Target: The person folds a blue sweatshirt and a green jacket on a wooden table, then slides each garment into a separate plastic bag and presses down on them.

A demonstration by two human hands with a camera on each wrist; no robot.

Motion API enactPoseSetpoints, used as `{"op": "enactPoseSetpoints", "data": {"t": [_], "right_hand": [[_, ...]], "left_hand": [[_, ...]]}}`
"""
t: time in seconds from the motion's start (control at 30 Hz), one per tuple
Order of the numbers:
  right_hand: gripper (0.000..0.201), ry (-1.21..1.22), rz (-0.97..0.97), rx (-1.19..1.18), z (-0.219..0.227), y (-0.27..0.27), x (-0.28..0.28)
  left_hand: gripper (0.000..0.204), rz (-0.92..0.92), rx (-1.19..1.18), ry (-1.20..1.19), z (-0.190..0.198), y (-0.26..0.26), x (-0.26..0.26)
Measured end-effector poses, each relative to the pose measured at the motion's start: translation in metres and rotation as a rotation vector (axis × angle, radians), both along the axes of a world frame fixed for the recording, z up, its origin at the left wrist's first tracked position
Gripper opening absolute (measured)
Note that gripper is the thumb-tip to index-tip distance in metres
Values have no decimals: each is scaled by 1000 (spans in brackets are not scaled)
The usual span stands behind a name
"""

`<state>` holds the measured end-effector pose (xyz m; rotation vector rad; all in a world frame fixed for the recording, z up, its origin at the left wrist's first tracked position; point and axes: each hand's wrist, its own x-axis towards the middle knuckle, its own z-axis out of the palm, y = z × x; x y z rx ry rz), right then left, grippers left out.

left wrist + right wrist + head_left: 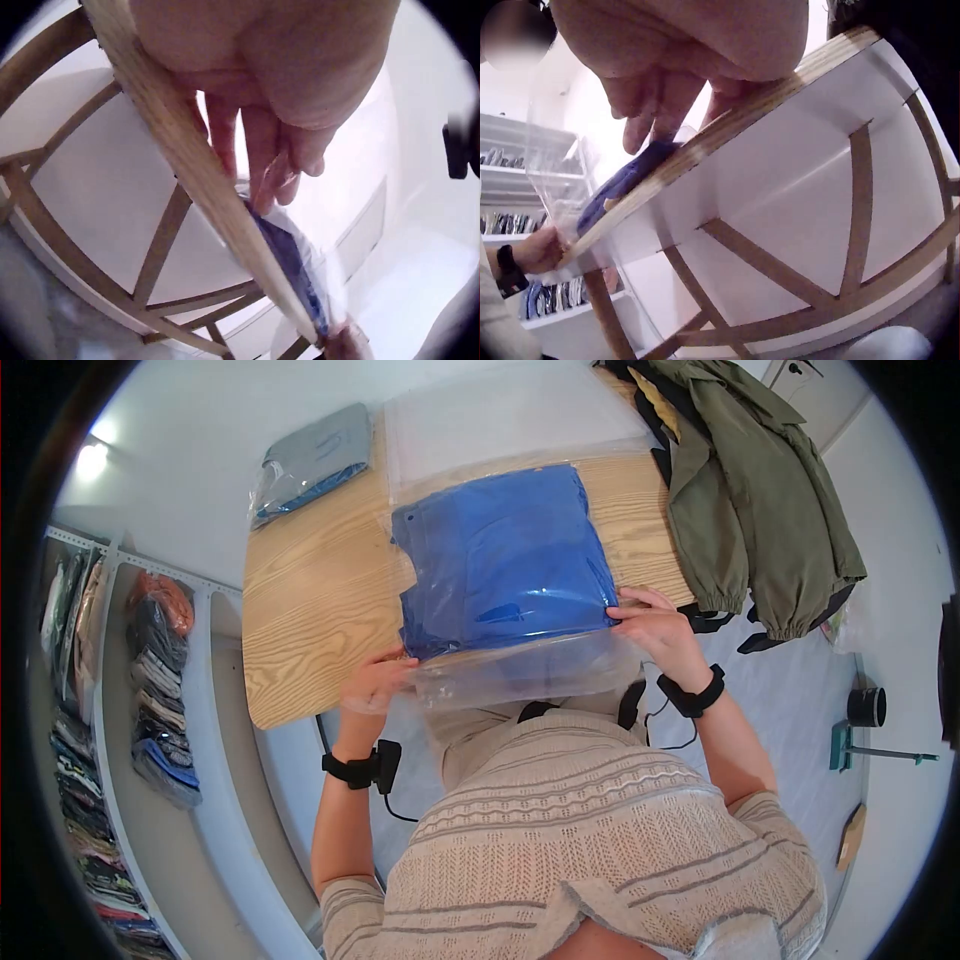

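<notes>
A folded blue garment (510,555) lies inside a clear plastic bag (525,672) on the wooden table, close to its front edge. The bag's loose clear end overhangs that edge towards the person. At the lower left corner, the left hand (375,682) pinches the bag's film between thumb and fingers; the left wrist view shows the clear film (279,176) at these fingertips. On the opposite side, the right hand (655,632) pinches the bag's edge beside the garment. In the right wrist view, the right fingers (635,135) meet the blue bundle at the table edge.
A bagged grey-blue garment (315,460) lies at the table's back left. Clear plastic bags (500,415) are spread at the back. An olive jacket (745,490) hangs over the right side. Shelves of folded clothes (165,690) stand at left. The wooden tabletop (310,610) has a rounded corner.
</notes>
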<state>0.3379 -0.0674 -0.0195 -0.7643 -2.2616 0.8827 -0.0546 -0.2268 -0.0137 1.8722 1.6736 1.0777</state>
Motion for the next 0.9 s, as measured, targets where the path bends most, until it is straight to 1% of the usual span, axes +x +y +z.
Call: {"op": "enactPoseSetpoints", "data": {"t": [0.03,0.07,0.1,0.13,0.17,0.2,0.23,0.27,0.3,0.33,0.37,0.4,0.43,0.47,0.53,0.6,0.67,0.7,0.73,0.77,0.8,0.87,0.9], "right_hand": [[13,35,-34,-54,2,-9,-2],[15,73,-71,-91,3,-11,-5],[15,73,-74,-89,2,-12,-8],[16,144,-139,-114,0,-13,-12],[17,215,-204,-140,-1,-15,-16],[17,215,-207,-139,1,-16,-21],[19,229,-301,-156,4,-18,-26],[23,243,-393,-172,7,-19,-31],[23,243,-395,-173,6,-20,-36],[25,209,-458,-91,4,-20,-41],[28,173,-519,-11,3,-19,-45],[28,179,-520,0,2,-10,-49],[29,155,-560,8,1,-8,-51],[31,132,-600,19,1,-6,-53],[33,108,-621,46,1,-4,-56],[34,88,-643,77,0,-3,-57],[25,60,-637,42,0,-4,-55],[25,64,-636,46,2,-5,-58],[19,145,-750,5,6,-6,-62],[16,227,-861,-37,12,-8,-66],[16,233,-859,-33,19,-14,-71],[21,174,-569,277,36,-27,-81],[27,67,-382,260,40,-28,-87]], "left_hand": [[16,43,-3,-63,1,-5,2],[16,40,-1,-63,-1,-5,3],[17,126,-98,-246,-2,-5,4],[21,212,-197,-429,-2,-2,6],[21,208,-197,-430,-1,1,9],[25,258,-165,-396,3,5,14],[29,307,-133,-361,5,9,18],[29,304,-133,-361,3,11,19],[29,367,-128,-305,-1,14,20],[29,430,-123,-249,-2,17,22],[29,429,-126,-249,-2,20,24],[28,475,-91,-141,1,31,26],[27,525,-72,-32,3,34,30],[27,525,-74,-31,3,36,31],[25,602,-44,96,3,38,33],[25,625,-20,136,2,40,35],[25,650,10,175,1,40,37],[25,643,53,237,0,41,37],[24,637,97,299,-1,41,37],[24,639,104,300,-2,41,37],[23,644,100,291,-3,41,37],[23,648,98,283,-3,41,38],[24,653,106,290,-3,41,38]]}}
